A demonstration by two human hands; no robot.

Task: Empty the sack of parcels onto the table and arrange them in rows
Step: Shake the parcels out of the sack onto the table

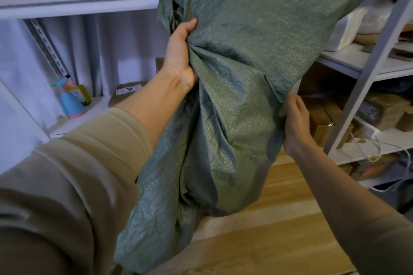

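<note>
Green woven sack (241, 73) held aloft between hands: left hand (181, 51) clutches bunched fabric, right hand (295, 123) pinches edge.

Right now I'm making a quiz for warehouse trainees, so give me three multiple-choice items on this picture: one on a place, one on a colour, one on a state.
1. Where is the blue spray bottle?
A. on the white shelf at left
B. on the wooden surface
C. inside the sack

2. What colour is the sack?
A. red
B. grey-green
C. white

3. How is the sack held?
A. lying flat, untouched
B. by one hand only
C. lifted, both hands gripping it

Answers: 1 A, it stands on the left shelf board. 2 B, the woven fabric is grey-green. 3 C, the left hand bunches the fabric and the right hand pinches its edge.
</note>
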